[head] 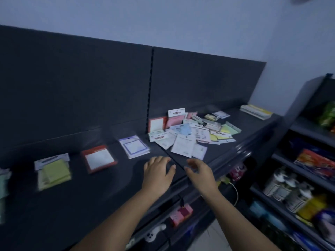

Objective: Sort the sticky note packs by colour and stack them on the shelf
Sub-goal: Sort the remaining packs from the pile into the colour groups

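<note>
- Surface: dark shelf (90, 196) top, dark back panel (72, 87) behind it, pale wall (163, 19) above; side shelving (308, 178) with bottles (288, 187) stands to the right.
- Unsorted pile of sticky note packs (192, 131): far right of centre against the panel, the packs overlapping and pointing every way.
- Sorted row to the left, each lying flat with its long axis running near to far: purple-bordered pack (135, 146), red-bordered pack (99, 158), yellow-green pack (54, 172) with its header card at the far end.
- Mint pack (3, 182): cut off by the left edge and blurred.
- Yellow pads (256, 111): far right corner.
- My left hand (158, 172): fingers spread over the shelf, holding nothing.
- My right hand (200, 173): just beside it, fingers loosely curved, empty; printing on the packs is unreadable.
</note>
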`<state>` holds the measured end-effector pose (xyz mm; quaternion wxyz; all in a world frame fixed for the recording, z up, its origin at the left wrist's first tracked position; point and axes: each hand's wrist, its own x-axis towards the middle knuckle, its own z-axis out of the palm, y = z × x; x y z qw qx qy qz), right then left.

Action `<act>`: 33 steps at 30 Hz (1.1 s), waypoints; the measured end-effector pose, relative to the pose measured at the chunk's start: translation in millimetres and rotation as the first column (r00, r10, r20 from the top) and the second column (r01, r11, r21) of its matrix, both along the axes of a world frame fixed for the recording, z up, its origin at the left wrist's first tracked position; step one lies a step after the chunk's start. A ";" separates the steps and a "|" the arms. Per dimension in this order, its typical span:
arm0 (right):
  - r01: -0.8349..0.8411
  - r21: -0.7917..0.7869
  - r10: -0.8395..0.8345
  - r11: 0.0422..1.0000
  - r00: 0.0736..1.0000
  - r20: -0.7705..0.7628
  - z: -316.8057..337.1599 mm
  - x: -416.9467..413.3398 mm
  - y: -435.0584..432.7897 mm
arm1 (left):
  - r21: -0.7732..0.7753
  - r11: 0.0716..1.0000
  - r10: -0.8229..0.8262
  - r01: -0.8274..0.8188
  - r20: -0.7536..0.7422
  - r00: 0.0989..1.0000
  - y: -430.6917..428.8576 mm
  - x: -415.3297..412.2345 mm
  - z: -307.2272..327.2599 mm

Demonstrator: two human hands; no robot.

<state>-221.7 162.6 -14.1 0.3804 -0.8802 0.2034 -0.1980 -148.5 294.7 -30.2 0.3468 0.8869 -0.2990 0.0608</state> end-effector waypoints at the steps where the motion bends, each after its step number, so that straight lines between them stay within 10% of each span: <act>1: 0.011 -0.001 -0.011 1.000 1.000 -0.010 -0.7 -7.4 -16.8 | 0.007 1.000 -0.002 0.002 -0.007 1.000 -17.6 -4.1 -0.4; 33: 0.070 0.417 -0.029 0.906 0.994 -0.103 -20.0 145.1 -220.0 | 0.327 0.944 -0.050 0.037 0.031 0.998 -223.7 148.8 -20.7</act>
